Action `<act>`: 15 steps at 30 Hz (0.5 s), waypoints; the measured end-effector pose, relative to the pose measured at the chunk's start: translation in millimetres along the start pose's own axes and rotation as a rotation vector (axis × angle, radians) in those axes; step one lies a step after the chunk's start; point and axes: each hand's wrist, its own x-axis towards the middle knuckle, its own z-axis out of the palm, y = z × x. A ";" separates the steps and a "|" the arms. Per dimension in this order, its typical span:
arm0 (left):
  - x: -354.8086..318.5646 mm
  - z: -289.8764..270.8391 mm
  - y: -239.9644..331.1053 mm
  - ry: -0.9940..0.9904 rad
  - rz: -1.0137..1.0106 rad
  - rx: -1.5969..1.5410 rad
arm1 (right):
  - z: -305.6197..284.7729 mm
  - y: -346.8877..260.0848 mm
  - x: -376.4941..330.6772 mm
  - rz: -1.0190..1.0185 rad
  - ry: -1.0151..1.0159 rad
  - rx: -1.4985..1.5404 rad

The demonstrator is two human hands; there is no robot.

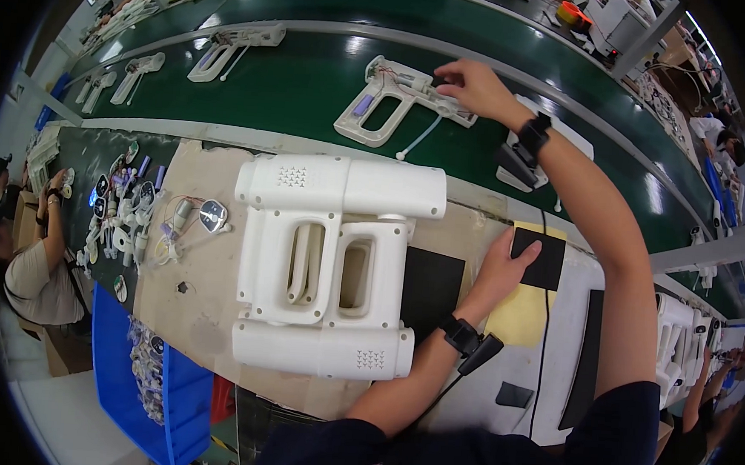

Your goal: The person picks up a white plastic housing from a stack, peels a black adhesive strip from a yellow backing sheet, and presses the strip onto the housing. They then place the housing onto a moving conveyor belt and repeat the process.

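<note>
My left hand (500, 270) is closed on a black square pad (539, 260), its thumb lying across the pad, above a yellow sheet on the bench. My right hand (477, 87) reaches far over the green conveyor, fingers apart, at the top edge of a white handheld device housing (373, 113). Wires and a purple cell show inside that housing, and a pale strip trails from it. Whether the fingertips touch it is hard to tell. Stacked white plastic shells (341, 188) with oval handle openings lie on the bench left of my left hand.
Small electronic parts with purple cells (122, 209) are heaped at the bench's left end. Below stands a blue bin (187, 400) of parts. More open housings (230, 53) lie on the conveyor (314, 67). Black cables hang by my wrists. Other people work at both sides.
</note>
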 end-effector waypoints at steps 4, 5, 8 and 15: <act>2.8 -4.6 -4.9 -0.045 -0.070 -0.006 | 25.9 2.4 26.4 0.090 0.014 -0.029; 2.6 -5.1 -3.9 -0.044 -0.087 0.001 | 30.0 1.6 29.4 0.085 0.010 -0.024; 2.3 -3.8 -2.7 -0.026 -0.093 -0.015 | 35.7 5.8 30.7 0.059 -0.006 -0.018; -1.6 -5.6 1.4 0.002 -0.036 -0.054 | 1.4 -10.5 -5.6 0.012 -0.057 -0.016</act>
